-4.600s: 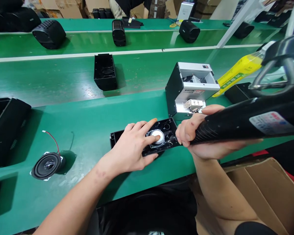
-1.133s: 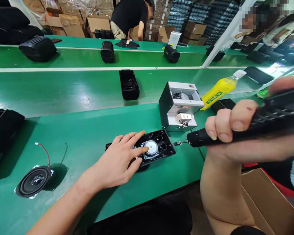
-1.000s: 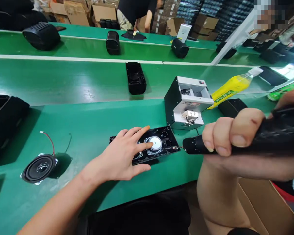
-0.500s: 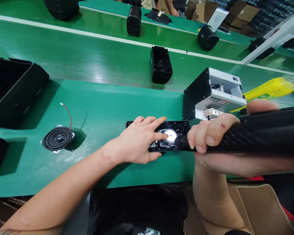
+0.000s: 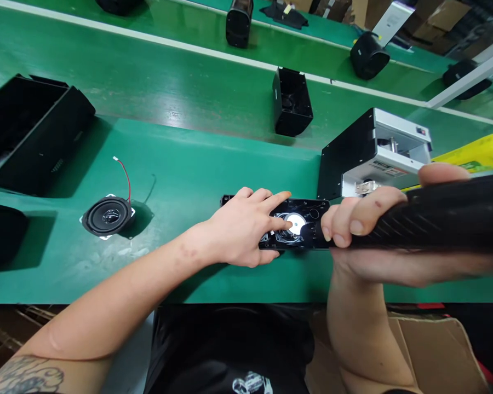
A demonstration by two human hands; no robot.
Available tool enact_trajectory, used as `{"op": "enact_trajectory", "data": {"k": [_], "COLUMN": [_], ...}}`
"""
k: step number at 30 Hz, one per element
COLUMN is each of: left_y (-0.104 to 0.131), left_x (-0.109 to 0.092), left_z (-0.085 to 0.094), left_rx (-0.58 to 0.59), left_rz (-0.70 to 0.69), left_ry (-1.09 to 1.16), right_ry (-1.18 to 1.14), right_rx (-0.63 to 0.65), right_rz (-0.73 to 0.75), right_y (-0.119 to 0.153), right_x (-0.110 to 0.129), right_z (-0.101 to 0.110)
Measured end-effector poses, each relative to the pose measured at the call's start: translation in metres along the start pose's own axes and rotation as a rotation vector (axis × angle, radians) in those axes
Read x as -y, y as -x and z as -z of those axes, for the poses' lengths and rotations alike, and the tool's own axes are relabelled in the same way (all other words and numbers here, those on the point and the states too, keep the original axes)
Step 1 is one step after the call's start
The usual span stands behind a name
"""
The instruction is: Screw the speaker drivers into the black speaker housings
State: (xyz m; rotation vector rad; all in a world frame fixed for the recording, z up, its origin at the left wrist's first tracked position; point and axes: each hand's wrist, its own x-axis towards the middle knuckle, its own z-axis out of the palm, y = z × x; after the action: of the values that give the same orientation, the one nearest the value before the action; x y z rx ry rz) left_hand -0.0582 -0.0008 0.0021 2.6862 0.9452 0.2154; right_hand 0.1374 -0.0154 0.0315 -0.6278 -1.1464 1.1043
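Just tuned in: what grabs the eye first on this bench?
The black screwdriver, gripped in the right hand, reaches in from the right to a black panel at centre. The left hand presses the small speaker in that panel. A loose speaker with a red wire lies left.

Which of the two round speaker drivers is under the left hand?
The white-centred driver in the black panel, pressed by the left hand; the loose black driver lies untouched.
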Motion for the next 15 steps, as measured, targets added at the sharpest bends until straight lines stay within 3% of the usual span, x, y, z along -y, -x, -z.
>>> {"op": "enact_trajectory", "data": {"k": [6, 15], "left_y": [0.0, -0.001], "left_x": [0.0, 0.0], "left_z": [0.0, 0.0], "left_rx": [-0.001, 0.011], "left_rz": [-0.002, 0.007], "left_ry": [-0.006, -0.011], "right_ry": [0.0, 0.024], "right_rx": [0.006, -0.09], "right_rz": [0.219, 0.156], "right_y": [-0.019, -0.012], "right_x": [-0.018, -0.011], "right_z": [0.011, -0.003]}}
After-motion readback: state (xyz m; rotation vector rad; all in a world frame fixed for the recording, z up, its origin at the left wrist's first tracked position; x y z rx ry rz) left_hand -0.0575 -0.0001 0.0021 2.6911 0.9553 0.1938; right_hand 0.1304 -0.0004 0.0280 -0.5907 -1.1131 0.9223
